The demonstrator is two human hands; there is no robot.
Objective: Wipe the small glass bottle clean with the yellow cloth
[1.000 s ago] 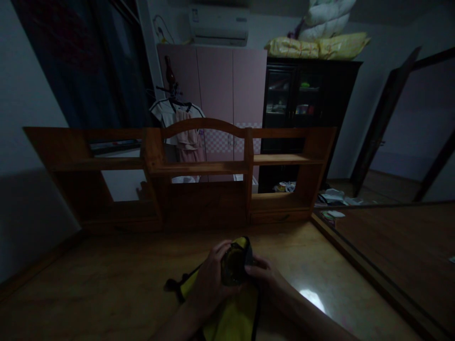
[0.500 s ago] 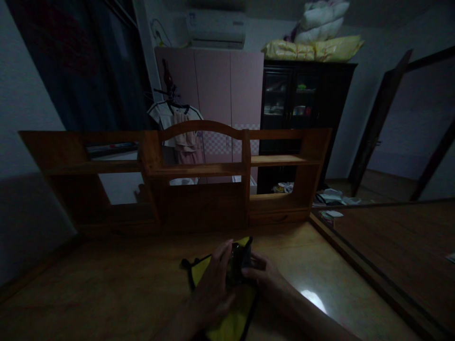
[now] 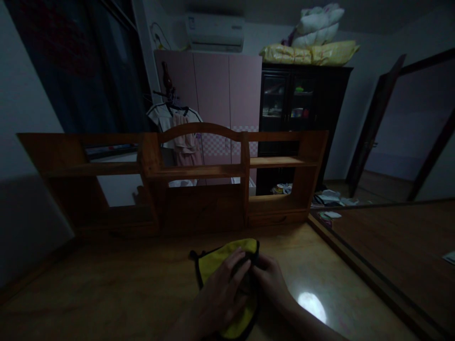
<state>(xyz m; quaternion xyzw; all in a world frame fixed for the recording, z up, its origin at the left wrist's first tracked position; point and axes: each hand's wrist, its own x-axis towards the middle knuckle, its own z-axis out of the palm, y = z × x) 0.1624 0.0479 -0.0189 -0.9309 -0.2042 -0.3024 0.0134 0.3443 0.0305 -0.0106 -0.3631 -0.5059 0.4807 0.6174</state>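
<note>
A yellow cloth (image 3: pixel 245 327) with black edging lies on the wooden desktop in front of me, its far corner rising by my fingers. A small dark, glossy object (image 3: pixel 245 282) is on the cloth between my hands, mostly covered; its kind is too dim to make out. My left hand (image 3: pixel 225 289) reaches over it, fingers curled down around it. On the right side, my right hand (image 3: pixel 270 279) has thumb and fingers pinched at the cloth's black edge, close beside the dark object.
A wooden shelf unit (image 3: pixel 199 171) stands along the back of the desktop (image 3: pixel 124 284). A raised wooden edge (image 3: pixel 350 258) runs down the right side. Beyond are a pink wardrobe (image 3: pixel 213 90), a dark cabinet (image 3: pixel 330 104) and hanging clothes (image 3: pixel 183 130).
The cloth has shifted slightly right, and its far part is spread wider. My left fingers have moved right, down over the dark object, covering more of it. My right hand has shifted slightly right.
</note>
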